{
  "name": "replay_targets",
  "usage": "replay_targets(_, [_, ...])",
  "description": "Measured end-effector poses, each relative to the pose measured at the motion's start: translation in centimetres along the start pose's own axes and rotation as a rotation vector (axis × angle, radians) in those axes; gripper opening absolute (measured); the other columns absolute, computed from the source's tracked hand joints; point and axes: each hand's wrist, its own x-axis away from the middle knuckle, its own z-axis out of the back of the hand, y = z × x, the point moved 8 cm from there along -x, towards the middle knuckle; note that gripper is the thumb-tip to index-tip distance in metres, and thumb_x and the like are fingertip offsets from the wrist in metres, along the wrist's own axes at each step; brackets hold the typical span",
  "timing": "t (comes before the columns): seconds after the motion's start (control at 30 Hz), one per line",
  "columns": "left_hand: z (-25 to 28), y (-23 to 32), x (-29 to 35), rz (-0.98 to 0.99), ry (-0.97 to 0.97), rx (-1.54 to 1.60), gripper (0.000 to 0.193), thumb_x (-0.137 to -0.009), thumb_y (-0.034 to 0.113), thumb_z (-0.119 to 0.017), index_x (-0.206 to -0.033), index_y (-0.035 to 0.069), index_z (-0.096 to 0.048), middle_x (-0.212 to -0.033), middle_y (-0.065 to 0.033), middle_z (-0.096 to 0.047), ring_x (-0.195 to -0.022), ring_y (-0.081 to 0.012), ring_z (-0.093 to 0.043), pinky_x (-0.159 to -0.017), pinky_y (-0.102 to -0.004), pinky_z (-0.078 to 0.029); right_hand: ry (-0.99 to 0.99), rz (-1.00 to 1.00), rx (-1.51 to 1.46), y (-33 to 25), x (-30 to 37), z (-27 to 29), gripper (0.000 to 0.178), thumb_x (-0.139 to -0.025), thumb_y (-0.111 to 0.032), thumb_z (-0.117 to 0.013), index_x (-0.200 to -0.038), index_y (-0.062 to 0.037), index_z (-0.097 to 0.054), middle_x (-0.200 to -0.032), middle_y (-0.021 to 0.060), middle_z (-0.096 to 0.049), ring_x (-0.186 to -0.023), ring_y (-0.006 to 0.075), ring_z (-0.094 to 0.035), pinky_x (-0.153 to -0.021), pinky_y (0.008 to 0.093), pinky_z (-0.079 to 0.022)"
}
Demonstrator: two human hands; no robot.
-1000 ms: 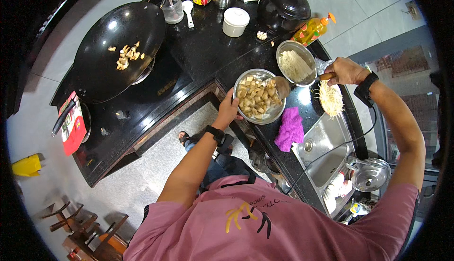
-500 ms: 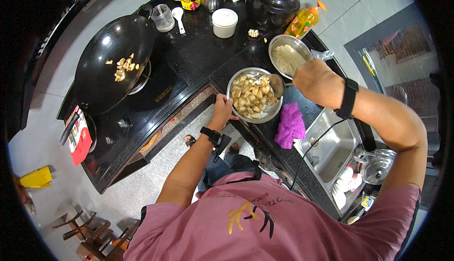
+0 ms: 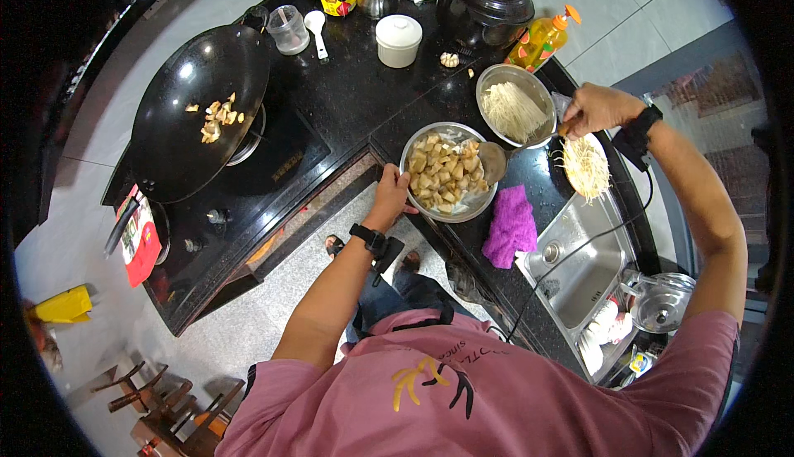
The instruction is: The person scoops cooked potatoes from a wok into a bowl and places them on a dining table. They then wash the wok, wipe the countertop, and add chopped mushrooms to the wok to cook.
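Note:
My left hand (image 3: 389, 198) grips the left rim of a steel bowl (image 3: 473, 213) at the counter edge. Pale brown diced chunks (image 3: 447, 172) fill it, with some white matter under them. A metal ladle (image 3: 494, 162) leans on the bowl's right side. Its handle runs up to the right, where my right hand (image 3: 602, 110) is closed, fingertips pinching its brown end. Directly below that hand lies a plate of bean sprouts (image 3: 587, 169). Behind the handle stands a second steel bowl (image 3: 542, 85) holding thin pale strands (image 3: 513, 112).
A black wok (image 3: 186, 76) with some browned pieces sits on the left hob. A lidded white pot (image 3: 399, 41), garlic (image 3: 449, 60), a black casserole (image 3: 486, 2) and a pump bottle (image 3: 542, 41) line the back. A purple cloth (image 3: 510, 227) lies beside the steel sink (image 3: 583, 263).
My right hand has moved right and slightly up along the ladle handle, uncovering the bean sprouts. My left hand stays on the bowl's rim.

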Motion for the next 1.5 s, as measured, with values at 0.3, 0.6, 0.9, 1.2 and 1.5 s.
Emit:
replay_targets(0.3, [0.0, 0.9, 0.3, 0.063, -0.038, -0.033, 0.018, -0.103, 0.022, -0.046, -0.099, 0.008, -0.038, -0.083, -0.0104, -0.056, -0.062, -0.0216, -0.066, -0.044, -0.0342, -0.058, 0.163, -0.04, -0.216, 5.5, 4.5, -5.3, 0.035, -0.084, -0.031, -0.075, -0.112, -0.0098, -0.073, -0.091, 0.0073, -0.074, -0.079, 0.017, -0.069, -0.076, 0.0313, -0.053])
replay_targets(0.6, [0.3, 0.8, -0.2, 0.04, -0.038, -0.064, 0.018, -0.102, 0.021, -0.047, -0.099, 0.006, -0.038, -0.084, -0.0122, -0.057, -0.057, -0.0215, -0.064, -0.045, -0.0347, -0.059, 0.424, 0.151, 0.555, -10.9, 5.4, -1.3, 0.015, -0.078, -0.019, -0.067, -0.078, -0.0042, -0.069, -0.07, 0.0171, -0.065, -0.068, 0.033, -0.066, -0.062, 0.0438, -0.051])
replay_targets(0.9, [0.4, 0.8, 0.1, -0.031, 0.001, -0.119, 0.021, -0.103, 0.023, -0.045, -0.092, 0.007, -0.036, -0.077, -0.0057, -0.046, -0.058, -0.0179, -0.061, -0.048, -0.0327, -0.059, 0.212, 0.38, 0.655, -16.1, -4.4, 0.1, 0.02, -0.07, -0.022, -0.07, -0.074, -0.0025, -0.072, -0.071, 0.0167, -0.068, -0.067, 0.0342, -0.068, -0.061, 0.0446, -0.054])
replay_targets(1.2, [0.1, 0.6, -0.2, 0.017, -0.1, -0.022, 0.019, -0.103, 0.023, -0.044, -0.094, 0.008, -0.037, -0.087, -0.0094, -0.054, -0.062, -0.0193, -0.065, -0.047, -0.0322, -0.06, 0.006, -0.09, 0.171, -5.0, 1.9, -2.1, 0.024, -0.08, -0.026, -0.071, -0.091, -0.0056, -0.073, -0.079, 0.0169, -0.068, -0.074, 0.0324, -0.066, -0.068, 0.0402, -0.051])
replay_targets(1.5, [0.0, 1.8, 0.4, 0.084, -0.093, -0.058, 0.018, -0.104, 0.023, -0.043, -0.098, 0.006, -0.039, -0.087, -0.0115, -0.056, -0.067, -0.0214, -0.067, -0.049, -0.0327, -0.06, 0.195, -0.026, -0.101, -0.2, 6.5, -5.8, 0.028, -0.086, -0.026, -0.072, -0.104, -0.0048, -0.073, -0.091, 0.0155, -0.072, -0.078, 0.0274, -0.07, -0.073, 0.0343, -0.054])
